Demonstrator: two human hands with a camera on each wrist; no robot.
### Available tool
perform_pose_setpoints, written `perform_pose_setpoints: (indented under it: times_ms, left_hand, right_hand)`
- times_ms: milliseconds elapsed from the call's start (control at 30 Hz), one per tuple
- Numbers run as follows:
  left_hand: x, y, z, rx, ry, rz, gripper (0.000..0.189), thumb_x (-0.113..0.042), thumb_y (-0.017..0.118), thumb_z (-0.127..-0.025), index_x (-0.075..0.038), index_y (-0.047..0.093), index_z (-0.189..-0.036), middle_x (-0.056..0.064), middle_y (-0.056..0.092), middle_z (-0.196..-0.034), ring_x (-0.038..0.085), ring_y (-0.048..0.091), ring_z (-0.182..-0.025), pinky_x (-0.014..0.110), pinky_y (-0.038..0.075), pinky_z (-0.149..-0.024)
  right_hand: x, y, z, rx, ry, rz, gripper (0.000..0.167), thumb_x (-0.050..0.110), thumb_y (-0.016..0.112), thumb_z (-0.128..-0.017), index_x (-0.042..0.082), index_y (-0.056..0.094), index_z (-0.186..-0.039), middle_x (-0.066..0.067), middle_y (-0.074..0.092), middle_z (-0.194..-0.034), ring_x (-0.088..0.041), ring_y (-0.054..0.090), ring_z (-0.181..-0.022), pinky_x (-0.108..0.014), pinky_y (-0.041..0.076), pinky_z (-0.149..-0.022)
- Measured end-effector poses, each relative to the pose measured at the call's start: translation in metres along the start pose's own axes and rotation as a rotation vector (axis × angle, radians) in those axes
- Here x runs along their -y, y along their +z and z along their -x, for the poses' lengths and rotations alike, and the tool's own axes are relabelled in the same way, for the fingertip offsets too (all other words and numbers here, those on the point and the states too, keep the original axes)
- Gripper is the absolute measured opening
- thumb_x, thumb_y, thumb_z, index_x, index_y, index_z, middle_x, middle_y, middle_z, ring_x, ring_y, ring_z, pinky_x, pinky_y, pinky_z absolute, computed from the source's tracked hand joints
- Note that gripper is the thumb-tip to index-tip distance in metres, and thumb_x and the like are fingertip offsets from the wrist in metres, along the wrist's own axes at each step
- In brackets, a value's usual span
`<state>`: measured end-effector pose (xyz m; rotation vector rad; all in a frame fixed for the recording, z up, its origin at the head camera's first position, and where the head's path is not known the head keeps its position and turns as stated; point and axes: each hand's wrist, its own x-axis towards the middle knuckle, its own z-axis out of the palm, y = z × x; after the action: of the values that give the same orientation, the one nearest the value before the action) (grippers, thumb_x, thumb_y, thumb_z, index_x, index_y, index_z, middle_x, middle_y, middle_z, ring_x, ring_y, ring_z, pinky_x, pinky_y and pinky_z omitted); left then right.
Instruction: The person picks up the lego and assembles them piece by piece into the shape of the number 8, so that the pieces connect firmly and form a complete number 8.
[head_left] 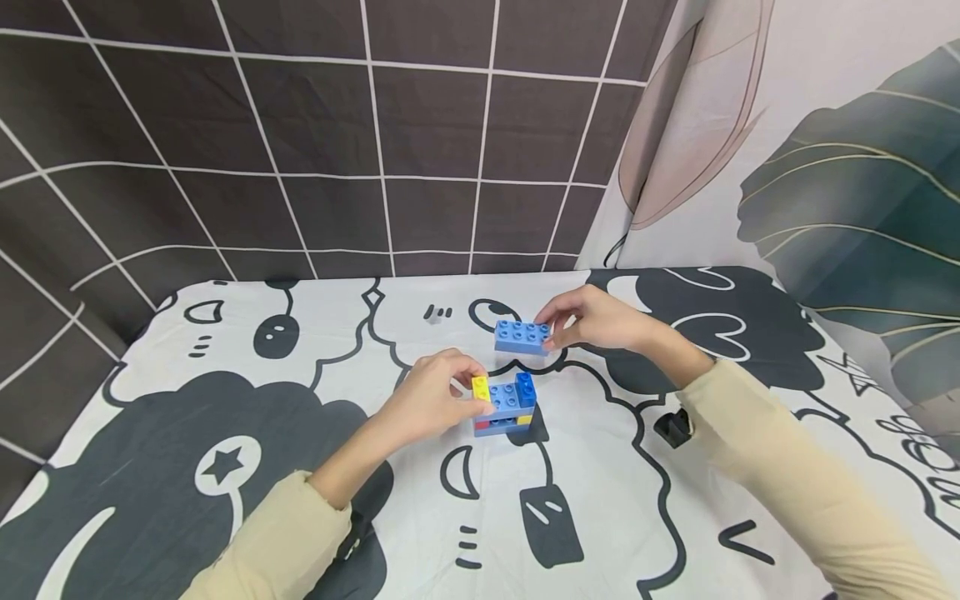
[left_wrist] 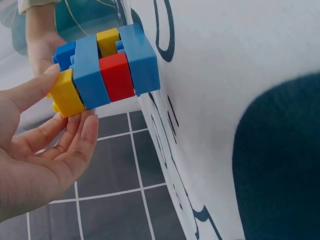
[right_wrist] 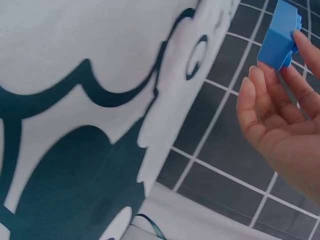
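Note:
A stack of toy building bricks stands on the patterned cloth, with two long light blue bricks one above the other. Between them sit a red brick and a small yellow one. On top are a yellow brick at the left end and a dark blue brick at the right end. My left hand pinches the top yellow brick between thumb and fingers. Behind the stack, my right hand grips the right end of a separate light blue eight-stud brick, held with its studs up.
A white cloth with dark cartoon drawings covers the work surface. Dark grid-patterned fabric hangs along its back edge. To the right hangs a pale curtain with a large leaf print.

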<state>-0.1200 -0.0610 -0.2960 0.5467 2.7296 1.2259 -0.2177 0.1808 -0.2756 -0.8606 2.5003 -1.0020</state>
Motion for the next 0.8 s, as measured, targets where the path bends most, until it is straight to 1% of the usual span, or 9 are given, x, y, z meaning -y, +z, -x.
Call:
perform_pose_setpoints:
  times_ms: [100, 267, 400, 500, 633, 800]
  left_hand:
    - [0.0, 0.0, 0.0, -0.001, 0.001, -0.002, 0.031, -0.01, 0.078, -0.071, -0.002, 0.065, -0.098, 0.003, 0.059, -0.091, 0.018, 0.057, -0.086, 0.031, 0.051, -0.075]
    - [0.0, 0.0, 0.0, 0.001, 0.0, -0.012, 0.03, -0.011, 0.078, -0.071, -0.003, 0.065, -0.098, 0.002, 0.059, -0.09, 0.018, 0.058, -0.084, 0.025, 0.05, -0.072]
    - [0.0, 0.0, 0.0, -0.004, -0.002, -0.02, 0.031, -0.011, 0.078, -0.072, -0.003, 0.065, -0.099, 0.003, 0.059, -0.09, 0.018, 0.058, -0.083, 0.025, 0.05, -0.071]
    - [0.0, 0.0, 0.0, -0.005, 0.001, -0.025, 0.031, -0.012, 0.078, -0.072, -0.003, 0.065, -0.099, 0.003, 0.059, -0.09, 0.018, 0.057, -0.084, 0.027, 0.05, -0.072]
    - [0.0, 0.0, 0.001, -0.003, 0.014, -0.036, 0.03, -0.013, 0.078, -0.072, -0.003, 0.065, -0.098, 0.003, 0.058, -0.089, 0.018, 0.056, -0.085, 0.029, 0.05, -0.074]
    - [-0.001, -0.001, 0.0, -0.001, 0.034, -0.056, 0.025, -0.014, 0.078, -0.072, -0.003, 0.064, -0.09, 0.003, 0.056, -0.084, 0.018, 0.056, -0.081, 0.027, 0.05, -0.072]
  right_hand:
    - [0.007, -0.004, 0.005, 0.029, -0.031, -0.026, 0.029, 0.007, 0.073, -0.076, 0.0, 0.065, -0.103, -0.005, 0.064, -0.086, -0.021, 0.057, -0.075, -0.029, 0.047, -0.065]
    - [0.019, -0.006, 0.012, 0.086, -0.056, -0.05, 0.031, 0.009, 0.073, -0.076, 0.001, 0.065, -0.104, -0.005, 0.064, -0.086, -0.024, 0.059, -0.075, -0.027, 0.048, -0.065]
    - [0.028, -0.002, 0.017, 0.136, -0.086, -0.054, 0.03, 0.01, 0.073, -0.076, 0.002, 0.065, -0.104, -0.004, 0.063, -0.088, -0.024, 0.059, -0.078, -0.029, 0.048, -0.066]
    - [0.034, 0.002, 0.019, 0.165, -0.101, -0.052, 0.029, 0.011, 0.072, -0.077, 0.003, 0.065, -0.104, -0.003, 0.063, -0.09, -0.021, 0.058, -0.081, -0.031, 0.049, -0.068]
    - [0.039, 0.008, 0.02, 0.184, -0.119, -0.056, 0.029, 0.011, 0.072, -0.077, 0.003, 0.065, -0.103, -0.002, 0.062, -0.089, -0.019, 0.058, -0.079, -0.032, 0.049, -0.069]
    - [0.042, 0.014, 0.02, 0.182, -0.129, -0.053, 0.028, 0.012, 0.072, -0.077, 0.004, 0.065, -0.103, -0.001, 0.062, -0.09, -0.019, 0.057, -0.08, -0.035, 0.049, -0.07]
